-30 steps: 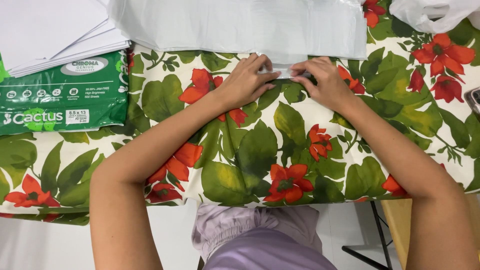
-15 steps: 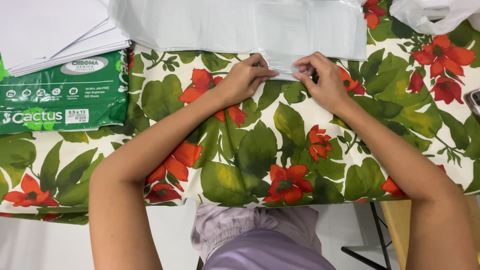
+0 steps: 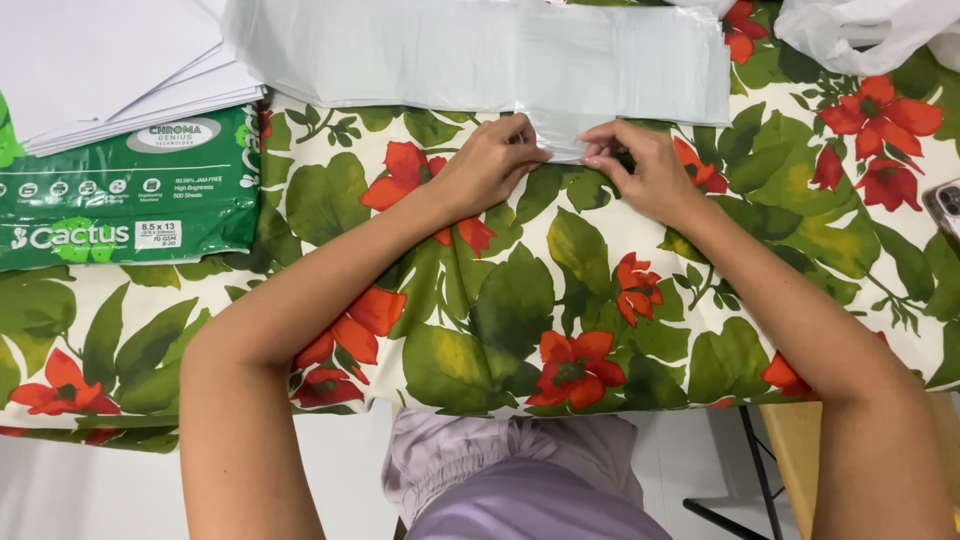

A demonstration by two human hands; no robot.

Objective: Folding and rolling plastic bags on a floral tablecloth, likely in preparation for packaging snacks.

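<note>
There's the white plastic bag [image 3: 480, 55], laid flat and wide across the far side of the table, pale and slightly glossy, with a faint crease running across it and a small tab of its near edge sticking out toward the person. Both hands are right on that tab. The left hand [image 3: 490, 165] is curled, fingers bent in, its tips pressing on the bag's near edge. The right hand [image 3: 645, 170] comes in from the other side, thumb and fingers pinching the same bit of plastic, nails just visible. The two hands sit close together, almost fingertip to fingertip, forearms stretched out bare over the cloth.

Under it all, a floral tablecloth [image 3: 560, 300], cream with big green leaves and red flowers, hanging over the near edge of the table. Off to the person's left, a green ream of paper [image 3: 120, 195] in its wrapper lies flat, and on top of it a loose stack of white sheets [image 3: 100, 60], fanned a little. Far corner on the right, a crumpled white plastic bag [image 3: 870, 30], bunched and shiny. At the right edge, just the corner of a phone [image 3: 945, 205] peeks in. Down below the table edge, lilac trousers [image 3: 520, 480] and a pale floor.
</note>
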